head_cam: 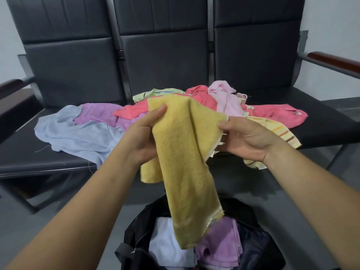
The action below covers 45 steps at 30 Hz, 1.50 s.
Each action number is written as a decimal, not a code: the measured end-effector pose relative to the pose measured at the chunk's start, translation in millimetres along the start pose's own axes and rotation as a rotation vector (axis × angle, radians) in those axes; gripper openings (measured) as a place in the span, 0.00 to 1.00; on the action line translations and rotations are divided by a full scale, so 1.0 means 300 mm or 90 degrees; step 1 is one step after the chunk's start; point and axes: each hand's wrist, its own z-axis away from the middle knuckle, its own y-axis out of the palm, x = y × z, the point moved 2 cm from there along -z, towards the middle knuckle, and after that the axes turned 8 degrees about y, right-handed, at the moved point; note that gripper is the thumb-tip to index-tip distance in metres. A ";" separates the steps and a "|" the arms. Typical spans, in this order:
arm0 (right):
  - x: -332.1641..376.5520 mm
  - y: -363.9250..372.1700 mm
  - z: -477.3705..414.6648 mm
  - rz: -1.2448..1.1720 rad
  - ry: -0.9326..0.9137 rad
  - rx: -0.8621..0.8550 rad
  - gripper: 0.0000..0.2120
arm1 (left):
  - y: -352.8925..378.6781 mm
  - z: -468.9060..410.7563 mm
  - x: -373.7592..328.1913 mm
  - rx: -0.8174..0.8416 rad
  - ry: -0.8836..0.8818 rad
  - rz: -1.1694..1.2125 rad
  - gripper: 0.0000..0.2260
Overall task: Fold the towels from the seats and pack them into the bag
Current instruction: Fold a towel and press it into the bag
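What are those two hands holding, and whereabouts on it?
The yellow towel, by its upper edge: left hand at one end, right hand at the other.

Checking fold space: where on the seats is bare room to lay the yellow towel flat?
Bare seat left of the blue towel, by the left armrest; another patch right of the pink towel, toward the right armrest. The middle is crowded with piled towels.

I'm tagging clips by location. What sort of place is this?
Probably a waiting area or office lobby: a row of joined black seats with wood-topped armrests against a plain wall.
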 end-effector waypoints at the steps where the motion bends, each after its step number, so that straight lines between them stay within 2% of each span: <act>1: 0.002 -0.004 -0.003 -0.007 -0.019 -0.012 0.38 | -0.007 0.001 -0.009 0.018 0.014 -0.009 0.15; 5: 0.035 -0.016 -0.005 -0.078 -0.107 -0.063 0.24 | -0.056 0.001 -0.043 0.101 0.058 -0.201 0.21; 8: 0.047 -0.026 0.002 -0.079 -0.133 -0.102 0.17 | -0.097 -0.002 -0.047 0.087 0.029 -0.331 0.21; 12: 0.068 -0.016 0.005 0.023 -0.154 -0.157 0.14 | -0.125 -0.002 -0.053 0.044 0.022 -0.479 0.18; 14: 0.082 -0.016 0.004 0.029 -0.165 -0.179 0.15 | -0.118 -0.006 -0.055 0.034 0.043 -0.466 0.15; 17: 0.109 -0.018 0.009 -0.036 -0.180 -0.195 0.25 | -0.083 -0.016 -0.054 -0.017 0.098 -0.357 0.10; 20: 0.110 -0.023 0.019 -0.128 -0.163 -0.132 0.34 | -0.049 -0.031 -0.042 -0.082 0.113 -0.223 0.11; 22: 0.081 -0.019 0.017 -0.064 -0.094 -0.105 0.29 | -0.035 -0.031 -0.036 -0.086 0.113 -0.188 0.13; 24: 0.052 -0.023 0.012 0.027 -0.037 -0.114 0.21 | -0.030 -0.032 -0.033 -0.058 0.127 -0.189 0.08; 26: 0.044 -0.035 0.008 0.044 -0.038 -0.134 0.18 | -0.037 -0.025 -0.040 -0.037 0.143 -0.215 0.06; 28: 0.057 -0.043 0.013 0.038 -0.059 -0.157 0.14 | -0.050 -0.011 -0.052 -0.038 0.175 -0.319 0.08; 30: 0.067 -0.051 0.013 0.046 -0.074 -0.183 0.15 | -0.065 0.003 -0.065 -0.045 0.205 -0.437 0.07; 33: 0.067 -0.048 0.007 0.023 -0.077 -0.214 0.17 | -0.072 0.008 -0.068 -0.052 0.202 -0.481 0.08; 35: 0.070 -0.036 0.006 -0.023 -0.072 -0.215 0.18 | -0.073 -0.002 -0.059 -0.066 0.188 -0.464 0.10; 38: 0.078 -0.024 0.015 -0.118 -0.070 -0.175 0.19 | -0.067 -0.022 -0.033 -0.081 0.130 -0.337 0.08; 41: 0.081 -0.027 0.033 -0.122 -0.056 -0.117 0.18 | -0.063 -0.027 -0.029 -0.023 0.103 -0.256 0.09; 43: 0.079 -0.038 0.038 -0.079 -0.055 -0.110 0.17 | -0.065 -0.026 -0.036 0.014 0.117 -0.295 0.15; 45: 0.079 -0.050 0.038 -0.056 -0.068 -0.132 0.19 | -0.071 -0.020 -0.050 -0.012 0.150 -0.391 0.13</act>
